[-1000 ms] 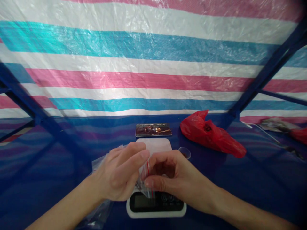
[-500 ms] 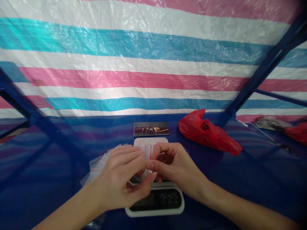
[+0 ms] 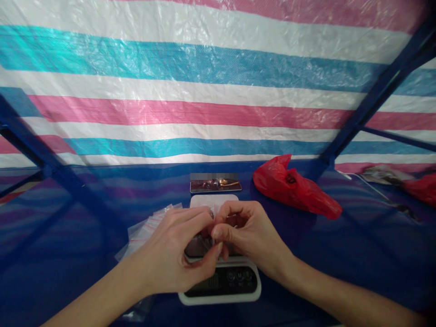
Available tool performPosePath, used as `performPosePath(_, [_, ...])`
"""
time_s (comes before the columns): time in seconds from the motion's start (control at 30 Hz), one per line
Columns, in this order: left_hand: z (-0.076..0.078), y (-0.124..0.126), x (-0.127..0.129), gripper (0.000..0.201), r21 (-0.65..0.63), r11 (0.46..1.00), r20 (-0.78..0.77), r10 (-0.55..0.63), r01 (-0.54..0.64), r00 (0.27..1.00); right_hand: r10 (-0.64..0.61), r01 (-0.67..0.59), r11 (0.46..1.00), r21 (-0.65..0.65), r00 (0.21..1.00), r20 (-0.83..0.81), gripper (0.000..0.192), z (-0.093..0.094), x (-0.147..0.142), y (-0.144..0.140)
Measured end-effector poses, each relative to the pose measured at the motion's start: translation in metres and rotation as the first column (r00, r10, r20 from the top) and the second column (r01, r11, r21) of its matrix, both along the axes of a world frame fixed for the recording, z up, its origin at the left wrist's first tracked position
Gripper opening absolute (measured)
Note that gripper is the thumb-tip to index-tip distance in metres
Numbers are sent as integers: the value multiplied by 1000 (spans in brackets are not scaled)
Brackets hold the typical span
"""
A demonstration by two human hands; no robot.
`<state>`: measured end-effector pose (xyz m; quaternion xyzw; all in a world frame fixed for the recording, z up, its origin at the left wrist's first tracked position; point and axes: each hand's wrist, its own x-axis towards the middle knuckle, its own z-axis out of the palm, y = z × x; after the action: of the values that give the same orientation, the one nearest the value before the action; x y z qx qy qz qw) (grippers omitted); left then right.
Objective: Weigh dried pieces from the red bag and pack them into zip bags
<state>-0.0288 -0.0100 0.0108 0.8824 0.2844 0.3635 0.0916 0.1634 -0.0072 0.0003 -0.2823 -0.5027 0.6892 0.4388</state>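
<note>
My left hand (image 3: 177, 243) and my right hand (image 3: 245, 227) meet over a small white digital scale (image 3: 235, 298). Pinched between their fingertips is a small clear zip bag (image 3: 201, 243), mostly covered by the fingers. Whether anything lies inside it I cannot make out. The scale's black panel with round buttons faces me, and the left thumb partly covers its display. Beside my left hand, a fanned stack of clear zip bags (image 3: 139, 234) with red lines lies on the blue table.
Behind the scale rests a flat phone-like card (image 3: 215, 185), its upper part blurred. A crumpled red plastic bag (image 3: 296, 186) lies right of it. More clear plastic (image 3: 136, 313) is at the front left. Blue metal struts (image 3: 368, 109) and a striped sheet (image 3: 204, 109) stand behind.
My left fingers have moved slightly right, closer against the right fingertips. The zip bag's red line, visible earlier between the hands, is now hidden.
</note>
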Motion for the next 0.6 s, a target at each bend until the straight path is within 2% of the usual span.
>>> performPosePath(0.13, [1, 0, 0, 6, 46, 998, 27, 32, -33, 999, -55, 43, 988, 150, 996, 72, 43, 1, 1, -3])
performPosePath(0.23, [1, 1, 1, 10, 6, 1000, 26, 20, -20, 999, -73, 37, 969, 244, 987, 141, 42, 4, 2, -8])
performPosePath(0.4, [-1, 4, 0, 16, -88, 996, 3, 27, -26, 1000, -86, 13, 961, 277, 964, 252, 33, 8, 1, -13])
performPosePath(0.5, [0, 3, -3, 21, -117, 993, 46, 2, 4, 999, -79, 11, 965, 261, 964, 254, 28, 9, 1, -14])
performPosePath(0.6, [1, 4, -4, 23, -121, 991, 110, -35, 48, 993, -127, 58, 963, 265, 959, 253, 27, 8, 0, -14])
